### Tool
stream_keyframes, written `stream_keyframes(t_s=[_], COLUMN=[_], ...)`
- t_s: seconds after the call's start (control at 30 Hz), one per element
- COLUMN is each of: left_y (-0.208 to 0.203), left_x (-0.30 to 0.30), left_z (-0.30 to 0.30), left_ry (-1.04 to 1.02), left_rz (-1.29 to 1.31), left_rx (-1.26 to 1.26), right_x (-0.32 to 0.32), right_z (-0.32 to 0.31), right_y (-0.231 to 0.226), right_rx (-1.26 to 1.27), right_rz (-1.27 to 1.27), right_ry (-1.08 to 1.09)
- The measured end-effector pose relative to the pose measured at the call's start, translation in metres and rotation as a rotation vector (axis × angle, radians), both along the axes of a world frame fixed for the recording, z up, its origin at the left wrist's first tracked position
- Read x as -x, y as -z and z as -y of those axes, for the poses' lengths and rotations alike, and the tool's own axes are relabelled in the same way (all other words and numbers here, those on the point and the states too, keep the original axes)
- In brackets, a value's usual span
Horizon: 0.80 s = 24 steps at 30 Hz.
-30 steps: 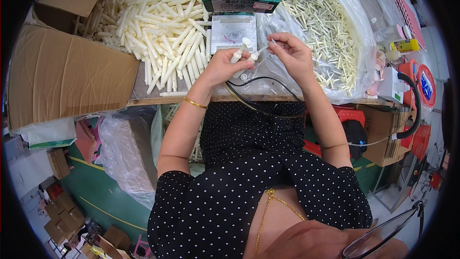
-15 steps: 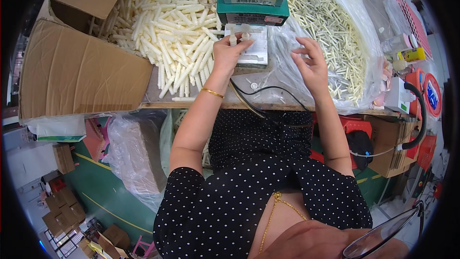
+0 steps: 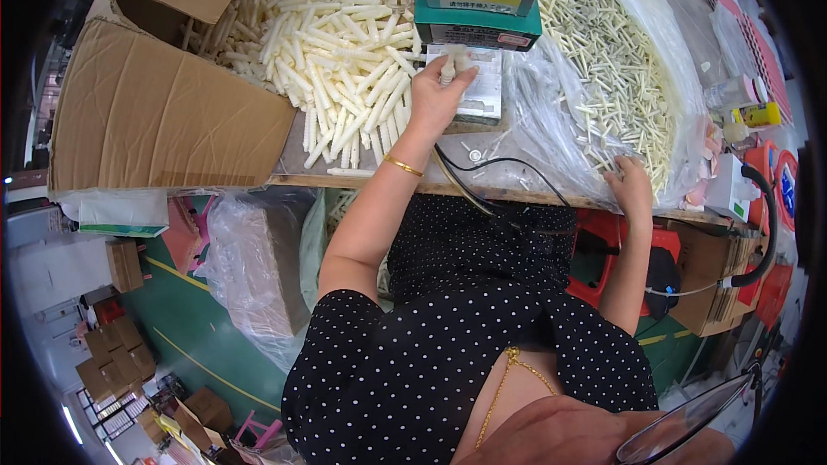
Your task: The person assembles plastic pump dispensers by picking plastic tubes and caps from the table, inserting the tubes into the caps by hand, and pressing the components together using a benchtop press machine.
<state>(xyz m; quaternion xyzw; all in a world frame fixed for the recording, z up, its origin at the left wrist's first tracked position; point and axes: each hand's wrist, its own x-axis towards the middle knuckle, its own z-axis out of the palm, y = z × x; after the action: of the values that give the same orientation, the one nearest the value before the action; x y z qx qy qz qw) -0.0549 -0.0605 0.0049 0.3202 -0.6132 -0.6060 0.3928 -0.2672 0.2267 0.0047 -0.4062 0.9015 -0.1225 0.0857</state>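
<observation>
Fingers (image 3: 448, 77) of the left hand (image 3: 435, 99) pinch a white tube (image 3: 449, 69) at the press (image 3: 476, 13) plate. Right hand (image 3: 631, 182), fingers loosely spread, rests on the bag (image 3: 551, 112) right of the press.

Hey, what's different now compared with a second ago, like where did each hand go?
The left hand moved forward from in front of the body and now holds a white ribbed piece upright on the small press's plate. The right hand let go of the piece, swung out to the right and rests on the bag of thin sticks. The carton of white pieces and the press stayed put.
</observation>
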Motion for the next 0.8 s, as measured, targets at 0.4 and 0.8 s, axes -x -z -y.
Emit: stream_keyframes(t_s=[0.4,0.8], left_y=[-0.010,-0.023], left_x=[-0.063,-0.036], left_z=[0.043,0.011], left_ry=[0.022,0.046], left_rz=[1.009,-0.131], left_rx=[0.692,-0.420], right_x=[-0.008,-0.046], right_z=[0.035,0.083], right_y=[0.008,-0.015], right_rx=[0.315,0.628], right_rz=[-0.108,0.342], right_ry=[0.109,-0.168])
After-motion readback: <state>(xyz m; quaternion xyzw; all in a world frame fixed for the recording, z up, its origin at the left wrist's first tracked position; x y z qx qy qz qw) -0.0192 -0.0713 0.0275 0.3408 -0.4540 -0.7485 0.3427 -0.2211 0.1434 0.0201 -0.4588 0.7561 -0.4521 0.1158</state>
